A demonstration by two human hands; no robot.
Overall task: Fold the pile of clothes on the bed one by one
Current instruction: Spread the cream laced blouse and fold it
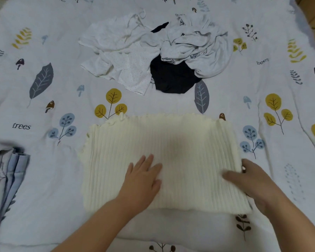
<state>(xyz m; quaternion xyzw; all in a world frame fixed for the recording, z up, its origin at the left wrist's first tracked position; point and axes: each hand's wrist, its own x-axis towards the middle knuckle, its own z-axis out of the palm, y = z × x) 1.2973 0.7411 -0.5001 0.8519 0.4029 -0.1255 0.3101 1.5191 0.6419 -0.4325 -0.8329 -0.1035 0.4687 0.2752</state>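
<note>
Pressing flat on the cream ribbed knit garment [158,157], the left hand [143,177] lies palm down with its fingers straight and slightly spread, holding nothing, near the middle of the garment's near half. The right hand [251,184] is at the garment's right edge: its thumb lies on top of the knit, pointing left, and its fingers curl round the edge and go out of sight under it, so it grips that edge. This hand is somewhat blurred.

The garment lies as a broad rectangle on the bed, ribs running away from the person, with a frilled hem along the far edge and down the far left side. Its near edge is straight.

It rests on the white bed cover printed with leaves, trees and mushrooms [44,206], which fills nearly the whole view.

Farther off, well apart from the knit garment, is the pile of unfolded clothes: a crumpled white dotted garment with thin straps [120,50] on the left, a crumpled pale grey-white printed garment [198,44] on the right, and a black garment [173,77] partly under both, its near part bare on the cover.

At the left edge of the view, near the person, lies a blue and grey striped piece of fabric [5,175], cut off by the frame.
</note>
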